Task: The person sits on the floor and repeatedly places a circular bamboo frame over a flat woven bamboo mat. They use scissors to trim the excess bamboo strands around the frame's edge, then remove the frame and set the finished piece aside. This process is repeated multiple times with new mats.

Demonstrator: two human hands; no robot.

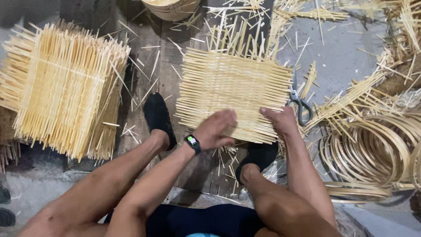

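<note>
The woven mat (234,94) looks mostly done, its far strips still loose. The left hand (215,129) lies flat and open on it; the right hand (280,120) pinches its near edge. Scissors (300,105) lie just right of it.

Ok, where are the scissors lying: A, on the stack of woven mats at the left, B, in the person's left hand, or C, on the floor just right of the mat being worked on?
C: the scissors lie on the floor beside the right edge of the woven mat, just above the right hand.
</note>
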